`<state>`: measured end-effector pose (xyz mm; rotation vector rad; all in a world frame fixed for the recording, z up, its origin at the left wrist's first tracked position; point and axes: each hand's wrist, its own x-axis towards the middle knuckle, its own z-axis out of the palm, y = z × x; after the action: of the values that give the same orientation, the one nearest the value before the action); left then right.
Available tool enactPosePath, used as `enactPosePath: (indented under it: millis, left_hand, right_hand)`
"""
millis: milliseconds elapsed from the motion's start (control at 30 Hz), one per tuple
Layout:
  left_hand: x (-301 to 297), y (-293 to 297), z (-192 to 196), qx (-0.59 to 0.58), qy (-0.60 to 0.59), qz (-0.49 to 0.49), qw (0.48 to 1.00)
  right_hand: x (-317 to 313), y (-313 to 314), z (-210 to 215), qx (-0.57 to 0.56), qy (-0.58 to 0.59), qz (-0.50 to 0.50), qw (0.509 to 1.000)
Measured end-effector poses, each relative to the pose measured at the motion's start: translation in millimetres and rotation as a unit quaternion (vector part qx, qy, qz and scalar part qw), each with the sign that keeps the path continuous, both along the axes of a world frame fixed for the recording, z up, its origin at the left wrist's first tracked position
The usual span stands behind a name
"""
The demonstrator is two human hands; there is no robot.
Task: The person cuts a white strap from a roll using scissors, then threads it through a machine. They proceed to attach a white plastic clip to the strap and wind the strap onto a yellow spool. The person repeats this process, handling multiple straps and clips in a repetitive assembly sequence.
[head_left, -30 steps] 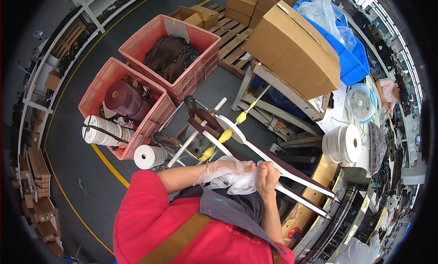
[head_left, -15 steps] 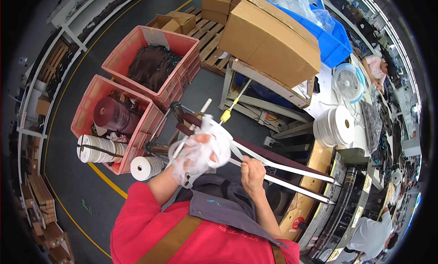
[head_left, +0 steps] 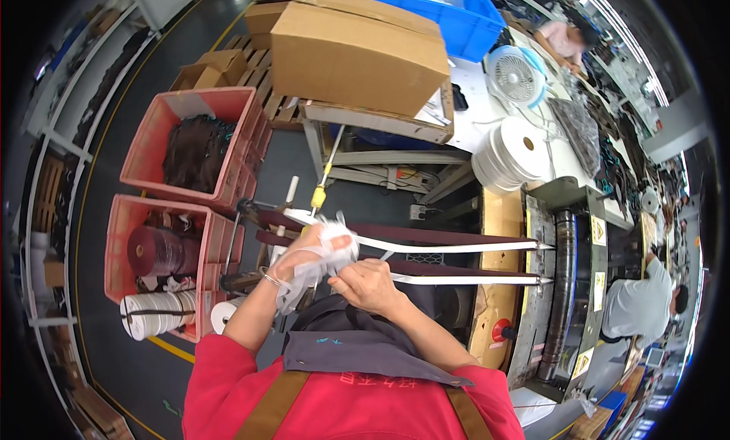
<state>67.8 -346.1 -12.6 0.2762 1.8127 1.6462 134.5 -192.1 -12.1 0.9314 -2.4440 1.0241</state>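
Seen from above, a person's left hand (head_left: pixel 300 251) grips a crumpled clear plastic bag (head_left: pixel 323 250) (fingers closed on it) while the right hand (head_left: pixel 369 282) pinches its edge beside two white tapes (head_left: pixel 456 248) still stretched toward the machine (head_left: pixel 566 280).

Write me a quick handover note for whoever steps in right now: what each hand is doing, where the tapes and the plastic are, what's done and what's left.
Left hand: closed on a crumpled clear plastic wrap, bunched at the near end of the upper white tape.
Right hand: fingers pinching at the wrap's lower edge, beside the lower white tape.
Both tapes run taut to the right into the machine.
Spare tape rolls sit by the red crate on the left.
Done: both tapes are strung to the machine.
Left: the wrap is not yet off the hands; whether it comes off or goes on, I cannot tell.
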Motion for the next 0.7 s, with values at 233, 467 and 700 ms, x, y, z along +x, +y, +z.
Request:
enactPosePath:
  millis: [233, 467, 700]
  left_hand:
    - [56, -1, -29, 0.213, -0.474, 0.112, 0.847]
    - [48, -3, 4, 0.39, -0.378, 0.098, 0.834]
    - [30, -32, -12, 0.518, -0.287, 0.138, 0.794]
  right_hand:
    - [-19, 12, 5, -0.106, -0.024, -0.069, 0.992]
    - [-4, 14, -15, -0.097, 0.003, -0.134, 0.986]
    - [5, 17, -22, -0.057, -0.013, -0.161, 0.985]
